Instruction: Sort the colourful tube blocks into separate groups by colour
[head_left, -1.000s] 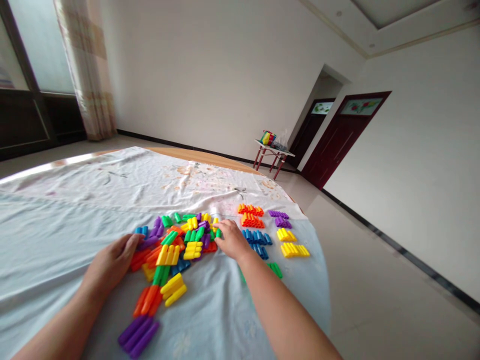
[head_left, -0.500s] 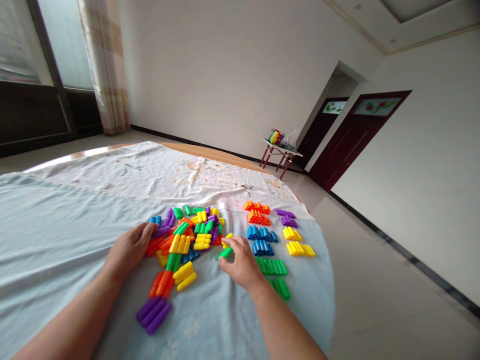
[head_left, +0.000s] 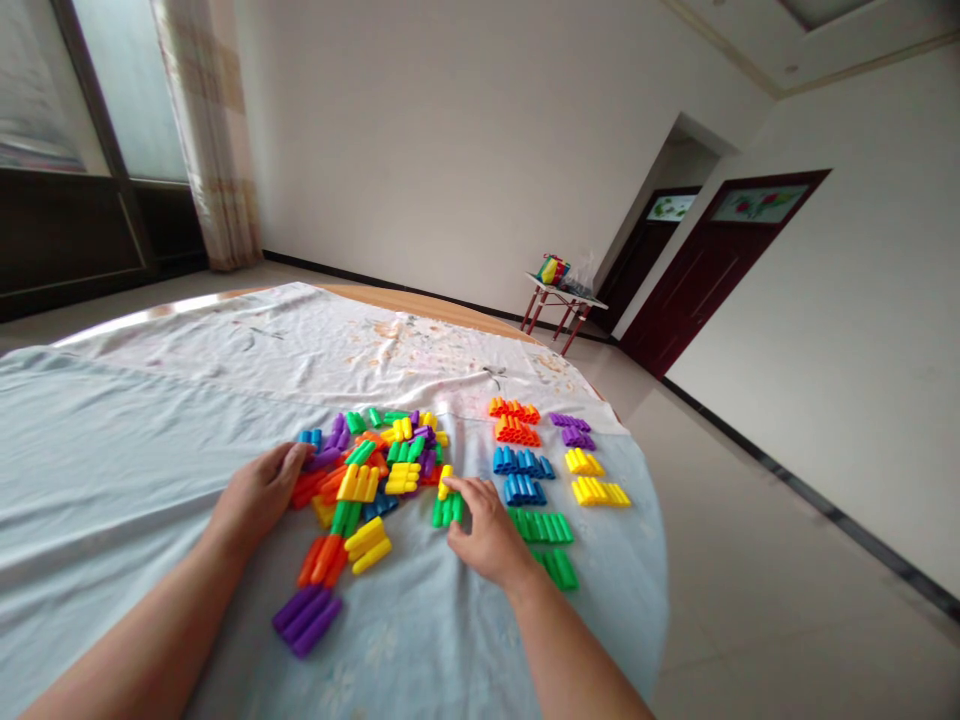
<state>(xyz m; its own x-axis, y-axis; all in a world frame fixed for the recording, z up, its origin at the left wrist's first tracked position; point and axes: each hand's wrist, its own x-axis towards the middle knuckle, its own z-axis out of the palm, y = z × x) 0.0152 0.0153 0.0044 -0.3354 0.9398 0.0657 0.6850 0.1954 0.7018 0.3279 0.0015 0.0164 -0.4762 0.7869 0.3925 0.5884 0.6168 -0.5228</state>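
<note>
A mixed heap of coloured plastic blocks (head_left: 367,465) lies on a pale cloth (head_left: 112,470) over a round table. My left hand (head_left: 259,495) rests flat on the heap's left edge, fingers spread against purple and orange pieces. My right hand (head_left: 484,530) has its fingers curled on the right end of a green block (head_left: 447,511) lying on the cloth just right of the heap. Sorted rows lie further right: orange (head_left: 514,424), purple (head_left: 570,431), blue (head_left: 521,476), yellow (head_left: 594,482) and green (head_left: 541,526).
A purple block (head_left: 307,620) and an orange one (head_left: 321,560) lie near me, apart from the heap. The table's rim drops off at the right (head_left: 651,560). Beyond stand a small red-legged table (head_left: 559,302), dark doors (head_left: 705,265) and a curtain (head_left: 214,130).
My right hand took a green block from the heap's far right, drew it toward me and brought it down onto the cloth. My left hand stayed on the heap.
</note>
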